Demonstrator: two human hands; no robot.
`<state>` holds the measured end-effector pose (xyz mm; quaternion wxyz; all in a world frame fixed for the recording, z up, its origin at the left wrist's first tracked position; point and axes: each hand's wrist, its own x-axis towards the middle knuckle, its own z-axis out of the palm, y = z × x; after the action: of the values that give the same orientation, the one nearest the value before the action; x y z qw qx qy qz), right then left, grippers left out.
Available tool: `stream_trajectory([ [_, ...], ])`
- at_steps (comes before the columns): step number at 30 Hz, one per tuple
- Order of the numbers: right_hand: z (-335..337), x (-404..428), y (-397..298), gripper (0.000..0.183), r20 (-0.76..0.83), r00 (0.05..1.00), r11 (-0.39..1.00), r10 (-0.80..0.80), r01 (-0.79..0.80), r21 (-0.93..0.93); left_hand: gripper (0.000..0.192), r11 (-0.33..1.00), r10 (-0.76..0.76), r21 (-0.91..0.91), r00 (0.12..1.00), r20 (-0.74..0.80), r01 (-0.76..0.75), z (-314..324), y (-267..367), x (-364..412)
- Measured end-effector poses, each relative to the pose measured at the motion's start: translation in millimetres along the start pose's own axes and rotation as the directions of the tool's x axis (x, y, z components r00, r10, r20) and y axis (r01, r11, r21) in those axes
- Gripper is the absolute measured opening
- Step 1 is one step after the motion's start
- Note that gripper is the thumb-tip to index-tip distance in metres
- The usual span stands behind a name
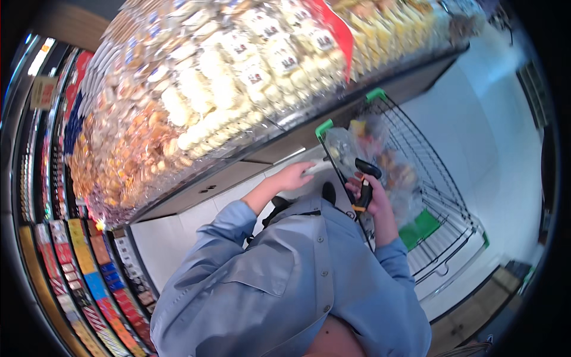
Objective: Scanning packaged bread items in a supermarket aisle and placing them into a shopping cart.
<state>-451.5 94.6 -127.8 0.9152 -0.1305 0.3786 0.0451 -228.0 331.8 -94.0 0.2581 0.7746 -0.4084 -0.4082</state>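
My right hand (379, 196) grips a black-and-orange handheld device (365, 193), shaped like a barcode scanner, above the near side of a wire shopping cart (439, 167). Clear plastic bags (403, 196) lie inside the cart; blur hides exactly what they contain. A green panel (418, 230) shows at the cart's bottom, and green caps (324, 128) cover its upper corners. My left hand (294, 176) hangs in the air between my body and the display stand, holding nothing, its thumb and fingers apart. It touches neither the cart nor the stand.
Ahead, a long display stand (258, 167) carries wrapped pale buns (218, 87), orange-brown packaged foods (147, 134) and a red strip (334, 29). Shelves with boxed goods (93, 285) line the left. A wooden cabinet (473, 299) stands at lower right.
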Motion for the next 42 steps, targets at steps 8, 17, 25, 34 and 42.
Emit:
stream_trajectory([
  [8, 138, -14, -14, 0.052, 0.278, 0.953, 0.944, 0.119, -0.022, -0.329, 0.054, 0.896, -0.365, -0.365, 0.888, -0.278, 0.254, -44, -72, -127],
  [17, 320, -19, 18, 0.064, 0.662, 0.682, 0.892, 0.311, 0.032, -0.452, 0.047, 0.861, -0.135, -0.49, 0.865, -0.483, -0.139, -147, -33, -188],
  [25, 462, -22, 67, 0.059, 0.782, 0.587, 0.773, 0.208, 0.392, -0.499, 0.039, 0.866, -0.104, -0.333, 0.518, -0.849, -0.373, -319, -43, -253],
  [34, 583, 29, 116, 0.055, 0.741, 0.658, 0.67, -0.133, 0.61, -0.422, 0.055, 0.779, -0.282, -0.461, 0.417, -0.864, -0.426, -475, -86, -236],
  [42, 662, 115, 124, 0.038, 0.665, 0.716, 0.581, -0.212, 0.639, -0.504, 0.037, 0.759, -0.302, -0.532, 0.519, -0.799, -0.376, -510, -99, -205],
])
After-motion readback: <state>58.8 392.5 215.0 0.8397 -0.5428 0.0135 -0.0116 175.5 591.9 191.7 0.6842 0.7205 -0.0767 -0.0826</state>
